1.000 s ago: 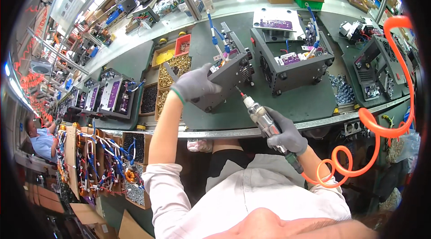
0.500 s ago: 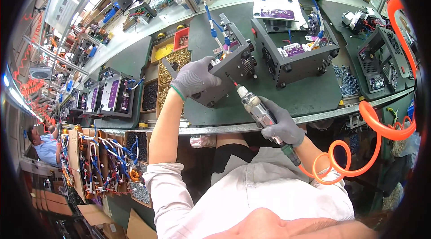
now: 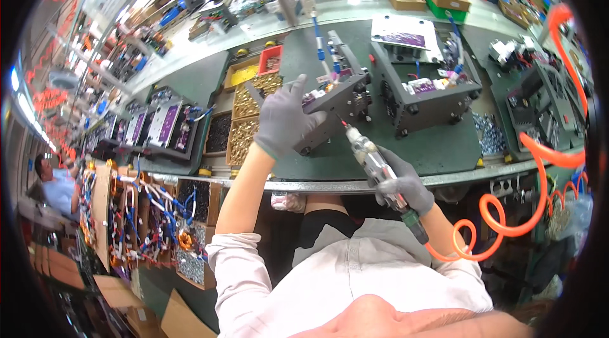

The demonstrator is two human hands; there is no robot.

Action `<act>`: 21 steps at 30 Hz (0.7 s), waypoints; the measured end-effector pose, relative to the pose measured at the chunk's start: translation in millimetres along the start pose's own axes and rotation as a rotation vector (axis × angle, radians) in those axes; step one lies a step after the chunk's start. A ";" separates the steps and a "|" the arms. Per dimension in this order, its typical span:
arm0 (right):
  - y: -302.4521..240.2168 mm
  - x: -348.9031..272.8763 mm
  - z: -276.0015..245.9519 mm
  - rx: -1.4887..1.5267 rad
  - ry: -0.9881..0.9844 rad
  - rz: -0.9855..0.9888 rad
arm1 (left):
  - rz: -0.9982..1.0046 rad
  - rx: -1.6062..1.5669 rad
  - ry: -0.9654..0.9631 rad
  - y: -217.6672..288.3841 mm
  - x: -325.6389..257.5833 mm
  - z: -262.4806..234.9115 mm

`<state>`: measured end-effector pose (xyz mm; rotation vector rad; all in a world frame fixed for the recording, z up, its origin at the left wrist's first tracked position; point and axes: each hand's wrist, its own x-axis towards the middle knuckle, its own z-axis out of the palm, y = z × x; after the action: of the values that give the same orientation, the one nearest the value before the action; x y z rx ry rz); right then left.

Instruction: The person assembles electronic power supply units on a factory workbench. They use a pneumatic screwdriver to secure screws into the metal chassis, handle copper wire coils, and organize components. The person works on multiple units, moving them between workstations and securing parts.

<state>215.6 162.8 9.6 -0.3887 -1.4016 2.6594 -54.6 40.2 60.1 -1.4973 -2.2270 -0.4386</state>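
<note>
My left hand (image 3: 285,119), in a grey glove, grips a dark metal chassis (image 3: 333,106) tilted on the green bench, with its fingers spread over the left end. My right hand (image 3: 406,182), also gloved, is shut on a pneumatic screwdriver (image 3: 374,163). The screwdriver's red-tipped bit touches the front face of the chassis. An orange coiled air hose (image 3: 507,224) runs from the tool's rear out to the right.
A second open chassis (image 3: 425,93) stands to the right. Trays of brass screws (image 3: 244,128) sit to the left, beside finished units (image 3: 158,125). Racks of wire harnesses (image 3: 146,211) hang below the bench edge. A person in blue (image 3: 54,185) sits far left.
The screwdriver has risen from the bench edge and its bit now touches the chassis. My left hand has shifted over the chassis, tilting it toward me.
</note>
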 end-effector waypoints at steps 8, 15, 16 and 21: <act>45.5 -31.8 -23.9 0.024 0.033 0.256 | -0.776 -0.418 0.251 -69.9 -149.7 -84.9; 56.1 -24.3 -22.5 -0.123 0.059 0.242 | -0.995 0.138 -0.391 -148.0 -272.6 -109.1; 56.5 -23.6 -22.6 -0.127 0.061 0.239 | -0.929 0.182 -0.435 -138.4 -267.3 -107.1; 58.5 -24.1 -17.9 -0.144 0.098 0.229 | -0.750 0.432 -0.652 -136.5 -247.7 -94.5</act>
<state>244.9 138.6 -44.0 -0.7256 -1.6115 2.6748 -83.3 -252.8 12.7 -0.5741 -3.0943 0.3867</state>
